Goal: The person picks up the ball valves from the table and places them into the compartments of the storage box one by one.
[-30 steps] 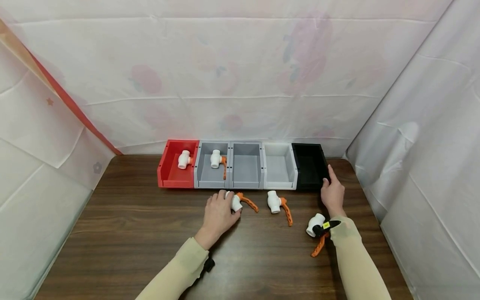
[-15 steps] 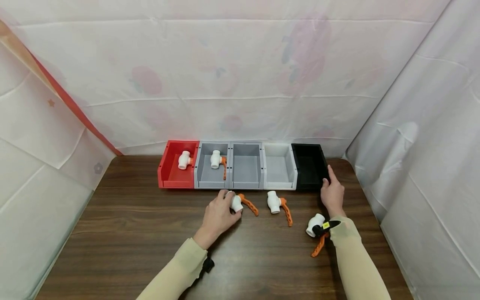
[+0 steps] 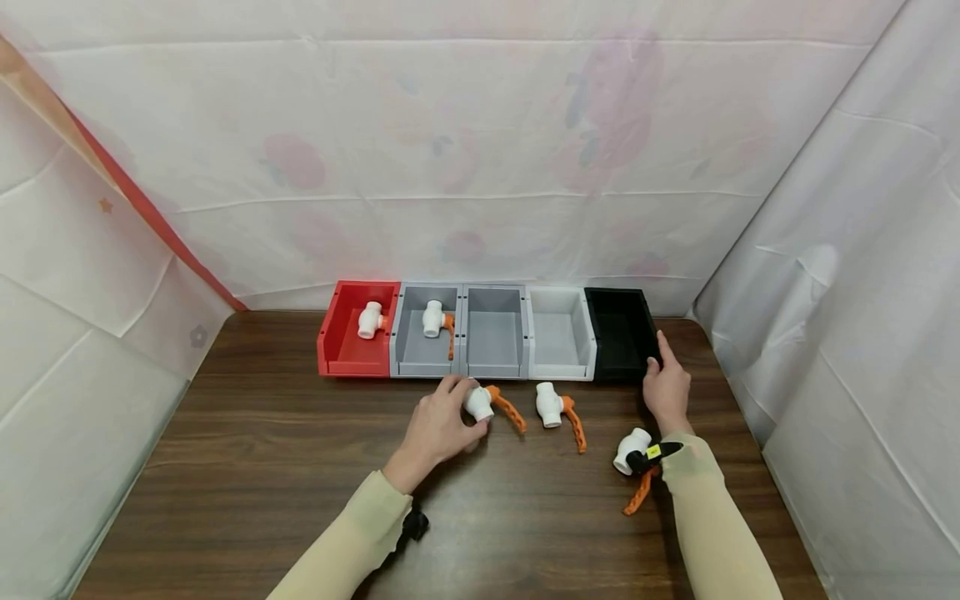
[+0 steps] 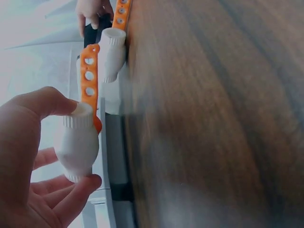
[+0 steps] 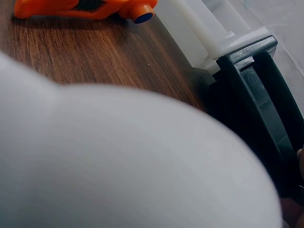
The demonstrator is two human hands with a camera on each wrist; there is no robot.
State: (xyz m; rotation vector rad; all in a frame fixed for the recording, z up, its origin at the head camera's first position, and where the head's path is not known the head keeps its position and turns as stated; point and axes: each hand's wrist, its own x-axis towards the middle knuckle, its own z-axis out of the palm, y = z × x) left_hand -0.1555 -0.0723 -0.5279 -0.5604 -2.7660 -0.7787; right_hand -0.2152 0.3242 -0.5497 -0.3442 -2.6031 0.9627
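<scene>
My left hand (image 3: 438, 427) pinches a white ball valve (image 3: 478, 402) with an orange handle, in front of the bins. In the left wrist view, thumb and fingers grip the two ends of that valve (image 4: 78, 145). My right hand (image 3: 667, 387) touches the right side of the black bin (image 3: 622, 375), its index finger lying straight along the wall. A second ball valve (image 3: 549, 406) lies on the table to the right of the held one. Beside my right wrist lies a third valve (image 3: 630, 451), partly hidden by the wrist camera; its white body fills much of the right wrist view.
Left of the black bin stand a white bin (image 3: 562, 372), two grey bins (image 3: 495, 372) (image 3: 426, 371) and a red bin (image 3: 352, 368), joined in a row. The red and left grey bins each hold a valve. Curtains surround the brown table (image 3: 247, 467).
My left hand has shifted slightly right with the ball valve in its grip, and the orange handle has moved right too. My right hand has stayed at the black bin.
</scene>
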